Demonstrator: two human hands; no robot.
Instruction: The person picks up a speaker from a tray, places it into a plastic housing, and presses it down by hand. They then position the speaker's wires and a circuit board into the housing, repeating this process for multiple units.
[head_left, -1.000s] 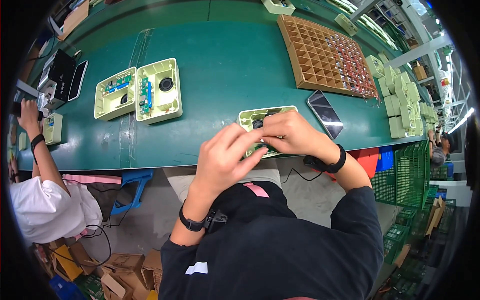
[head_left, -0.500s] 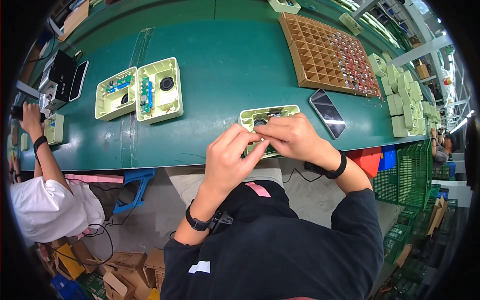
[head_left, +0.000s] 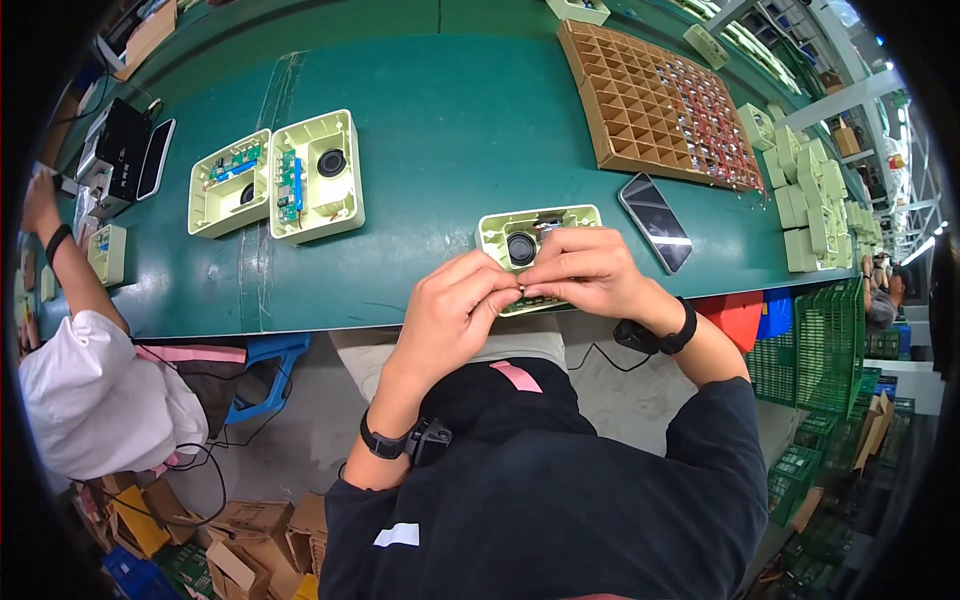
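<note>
A pale green plastic housing [head_left: 489, 232] lies at the table's front edge, just beyond my body. Inside it sits a round black speaker [head_left: 521, 248], and part of a circuit board shows near the front wall. My left hand [head_left: 446, 308] and my right hand [head_left: 592, 274] meet over the front of this housing, fingertips together. Both pinch at one tiny light-coloured piece, mostly covered by the fingers; its kind is too small to tell. My fingers and knuckles hide much of the housing's inside.
Two open housings [head_left: 357, 200] with boards and speakers lie to the left. A phone [head_left: 655, 222] and a divided cardboard tray [head_left: 625, 125] of red-wired parts are at right, before stacked housings [head_left: 790, 210]. At far left a co-worker's arm [head_left: 75, 275] reaches over the table.
My joined fingertips have come slightly nearer to me and lower, uncovering more of the speaker. The small white piece between them is now more covered. The co-worker's hand at left has moved up.
</note>
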